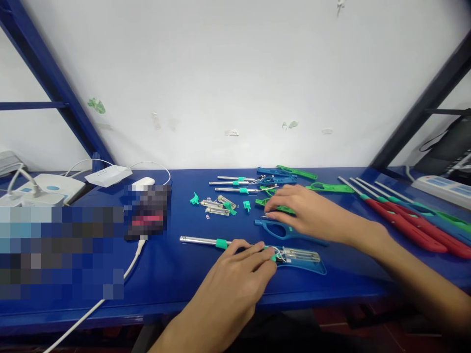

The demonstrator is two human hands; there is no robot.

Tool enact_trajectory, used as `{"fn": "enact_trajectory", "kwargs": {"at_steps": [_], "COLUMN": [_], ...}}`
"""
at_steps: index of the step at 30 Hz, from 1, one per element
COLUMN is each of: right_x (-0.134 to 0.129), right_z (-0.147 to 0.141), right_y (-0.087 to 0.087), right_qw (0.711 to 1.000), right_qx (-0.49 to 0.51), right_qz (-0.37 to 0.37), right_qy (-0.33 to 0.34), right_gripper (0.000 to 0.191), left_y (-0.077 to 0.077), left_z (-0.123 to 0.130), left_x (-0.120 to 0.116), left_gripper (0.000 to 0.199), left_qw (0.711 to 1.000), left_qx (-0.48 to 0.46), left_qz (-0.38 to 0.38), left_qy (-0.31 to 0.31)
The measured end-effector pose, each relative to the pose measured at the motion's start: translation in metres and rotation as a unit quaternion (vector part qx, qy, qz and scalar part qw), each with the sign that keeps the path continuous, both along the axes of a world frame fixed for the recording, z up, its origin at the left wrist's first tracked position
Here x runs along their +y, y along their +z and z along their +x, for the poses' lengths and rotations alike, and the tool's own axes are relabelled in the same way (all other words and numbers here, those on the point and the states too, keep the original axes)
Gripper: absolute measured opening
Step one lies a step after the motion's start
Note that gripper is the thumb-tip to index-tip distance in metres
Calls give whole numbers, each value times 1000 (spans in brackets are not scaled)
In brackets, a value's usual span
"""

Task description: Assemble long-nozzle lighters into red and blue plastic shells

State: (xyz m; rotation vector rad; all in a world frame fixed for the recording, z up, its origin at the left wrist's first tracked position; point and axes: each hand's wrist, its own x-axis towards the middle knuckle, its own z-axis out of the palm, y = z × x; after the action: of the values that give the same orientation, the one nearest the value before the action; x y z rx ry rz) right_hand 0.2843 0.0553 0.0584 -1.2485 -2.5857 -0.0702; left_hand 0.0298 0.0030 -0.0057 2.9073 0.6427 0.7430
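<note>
An opened stick lighter lies near the desk's front, its metal tube (198, 240) pointing left. Its blue half shell (312, 267) carries a clear fuel tank (301, 255) and thin white wires. My left hand (245, 269) is closed over its middle, fingers pressing on the parts and hiding them. Farther right, my right hand (301, 208) hovers with bent fingers together beside a blue shell half with a trigger loop (275, 230). A small thin piece shows by its fingertips, but I cannot make out whether it is held. Under that hand is a green shell half (283, 210).
Loose clear tanks (217, 211) and a green trigger piece (247, 206) lie mid-desk. Behind them are metal tubes (230, 189) and green shells (331, 188). Red lighters (401, 220) lie at right. A white cable (136, 257) crosses the left side.
</note>
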Motion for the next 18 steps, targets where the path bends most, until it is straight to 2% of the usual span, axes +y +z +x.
{"fn": "enact_trajectory", "kwargs": {"at_steps": [3, 5, 8, 12, 15, 18], "right_x": [-35, -60, -86, -94, -94, -96], "right_z": [1, -1, -5, -7, -6, -8], "right_y": [-10, -25, -51, -70, -69, -67], "right_qw": [999, 995, 994, 992, 993, 992], "right_qx": [34, 83, 103, 116, 116, 117], "right_qz": [4, 32, 25, 0, 5, 12], "right_qy": [-29, -37, -34, -41, -36, -37], "right_gripper": [30, 28, 32, 43, 46, 44], "left_y": [7, 12, 14, 10, 5, 2], "left_z": [0, 0, -1, -4, -8, -11], "left_x": [-1, -3, -3, 2, 6, 8], "left_gripper": [49, 56, 56, 35, 27, 23], "left_qw": [1000, 1000, 999, 995, 993, 992], "left_qx": [-2, 5, 11, -37, -82, -84], "left_qz": [-7, -16, -41, -82, -42, -6], "left_qy": [-6, -12, 0, 41, 76, 90]}}
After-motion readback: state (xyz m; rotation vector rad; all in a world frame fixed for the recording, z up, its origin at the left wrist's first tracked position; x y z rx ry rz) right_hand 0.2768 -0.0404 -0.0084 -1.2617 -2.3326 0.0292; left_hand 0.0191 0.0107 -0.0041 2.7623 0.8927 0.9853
